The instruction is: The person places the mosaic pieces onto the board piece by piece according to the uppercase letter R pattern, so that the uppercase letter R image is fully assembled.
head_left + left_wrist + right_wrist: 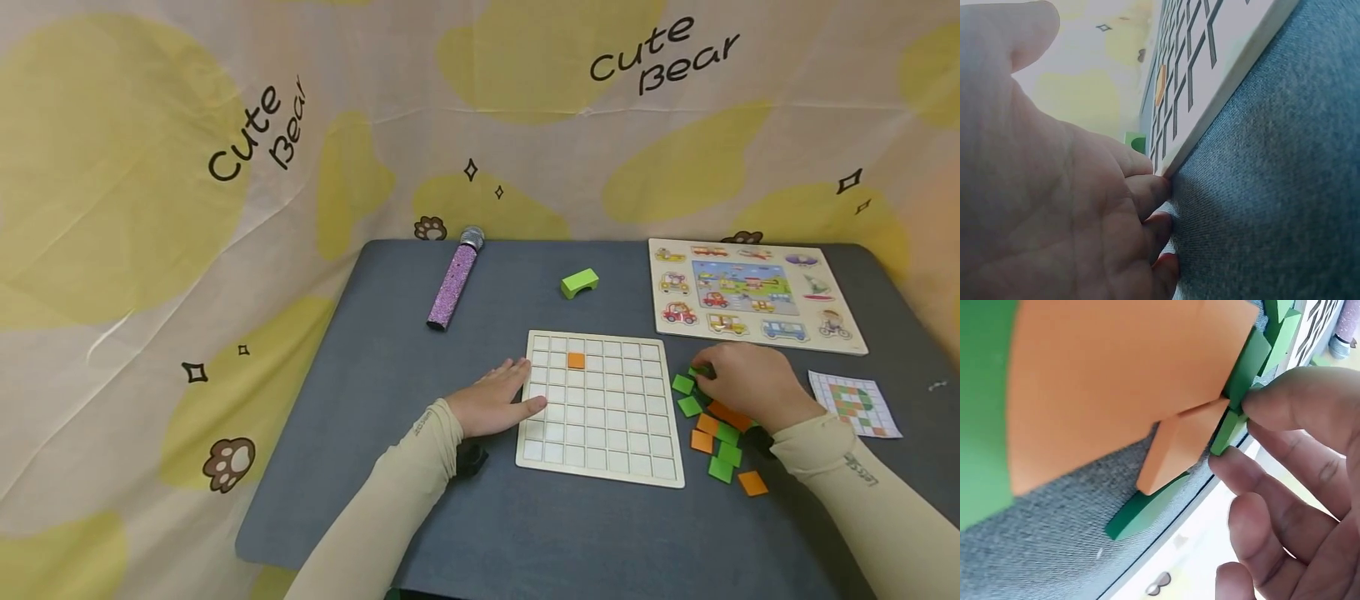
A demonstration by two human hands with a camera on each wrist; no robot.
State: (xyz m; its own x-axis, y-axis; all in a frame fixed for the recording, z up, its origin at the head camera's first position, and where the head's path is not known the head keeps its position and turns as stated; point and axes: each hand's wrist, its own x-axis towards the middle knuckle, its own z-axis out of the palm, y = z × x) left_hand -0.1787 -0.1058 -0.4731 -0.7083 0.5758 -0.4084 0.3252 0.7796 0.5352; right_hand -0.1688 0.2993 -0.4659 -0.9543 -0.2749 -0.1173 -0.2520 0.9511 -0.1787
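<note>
White gridded board (596, 412) sits on grey fabric-topped table (375, 358), orange and green square tiles (721, 468) right, purple glittery microphone (454, 285) far left, green arched block (579, 283) behind, flat picture puzzle (750, 287) far right.

Glittery purple microphone (453, 286), green arched block (580, 282), vehicle picture puzzle (753, 292), grey table (367, 358), yellow-patterned "Cute Bear" backdrop (517, 75)

one each: microphone (453, 283), puzzle (742, 293), grid board (603, 403), card (888, 421), arch (580, 282); at least ten tiles (721, 469)
</note>
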